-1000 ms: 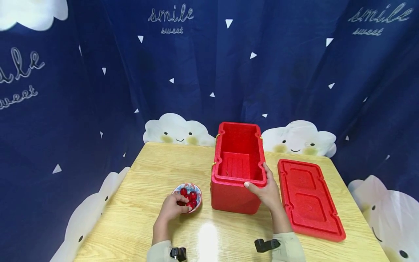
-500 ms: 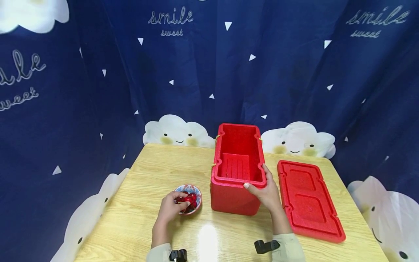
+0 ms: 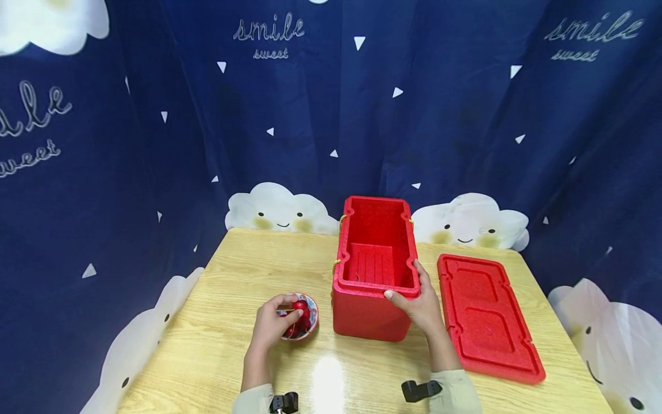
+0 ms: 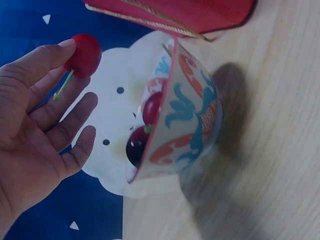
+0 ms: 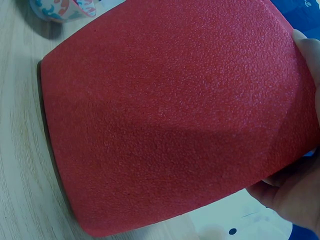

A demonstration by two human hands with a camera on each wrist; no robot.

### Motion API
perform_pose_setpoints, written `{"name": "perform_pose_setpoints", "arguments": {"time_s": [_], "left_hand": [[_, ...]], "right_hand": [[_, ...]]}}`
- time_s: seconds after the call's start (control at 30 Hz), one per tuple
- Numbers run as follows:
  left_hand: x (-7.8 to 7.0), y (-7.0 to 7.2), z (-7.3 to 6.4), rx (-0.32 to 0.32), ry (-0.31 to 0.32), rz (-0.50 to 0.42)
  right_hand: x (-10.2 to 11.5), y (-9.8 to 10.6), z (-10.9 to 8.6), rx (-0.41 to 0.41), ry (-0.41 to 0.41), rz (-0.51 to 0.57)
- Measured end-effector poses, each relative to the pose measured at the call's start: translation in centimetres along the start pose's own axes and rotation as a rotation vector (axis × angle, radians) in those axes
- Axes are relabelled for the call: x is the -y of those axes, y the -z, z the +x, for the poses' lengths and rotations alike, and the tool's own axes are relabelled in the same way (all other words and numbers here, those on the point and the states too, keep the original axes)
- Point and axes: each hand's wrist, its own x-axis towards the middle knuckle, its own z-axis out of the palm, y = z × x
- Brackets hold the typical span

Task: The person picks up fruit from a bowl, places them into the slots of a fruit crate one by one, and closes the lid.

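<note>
My left hand (image 3: pixel 270 322) pinches one red cherry (image 4: pixel 84 56) between thumb and fingertips, its green stem pointing down toward the palm. The cherry is held over the mouth of a patterned bowl (image 4: pixel 192 115). Inside that bowl lie more cherries (image 4: pixel 153 107), partly hidden by its wall in the left wrist view. A tall red foam box (image 3: pixel 372 313) stands to the right of the bowl with its top uncovered. My right hand (image 3: pixel 425 302) grips the box's near right corner, thumb on the rim and fingers along the side.
A red lid (image 3: pixel 488 316) lies flat on the wooden table (image 3: pixel 269 253), right of the box. Yellow cord (image 3: pixel 337 263) runs at the box's side. Behind the table hangs a dark blue curtain (image 3: pixel 289 103) with white clouds.
My left hand has risen slightly from among the cherries, and one is now pinched in its fingertips. The right hand has stayed on the box.
</note>
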Motion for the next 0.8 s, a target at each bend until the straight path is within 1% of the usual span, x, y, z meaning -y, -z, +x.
{"name": "perform_pose_setpoints", "arguments": {"time_s": [0.2, 0.3, 0.47, 0.57, 0.73, 0.8], "left_hand": [[-1.1, -0.4, 0.0, -0.001, -0.009, -0.025], [-1.5, -0.6, 0.1, -0.003, -0.025, -0.034], [-2.4, -0.8, 0.5, -0.021, -0.082, -0.041], [-3.0, -1.0, 0.8, -0.038, -0.109, -0.070], [-3.9, -1.2, 1.0, -0.059, -0.110, -0.095], [-4.6, -1.2, 0.9, -0.062, -0.107, -0.102]], "right_hand": [[-0.1, 0.0, 0.0, -0.008, -0.009, -0.011], [-0.1, 0.0, 0.0, -0.011, -0.004, -0.018], [-0.2, 0.0, 0.1, -0.009, -0.003, -0.012], [-0.2, 0.0, 0.1, -0.011, 0.014, -0.003], [-0.4, 0.1, 0.1, -0.007, 0.049, 0.019], [-0.3, 0.2, 0.1, -0.008, 0.048, 0.018]]}}
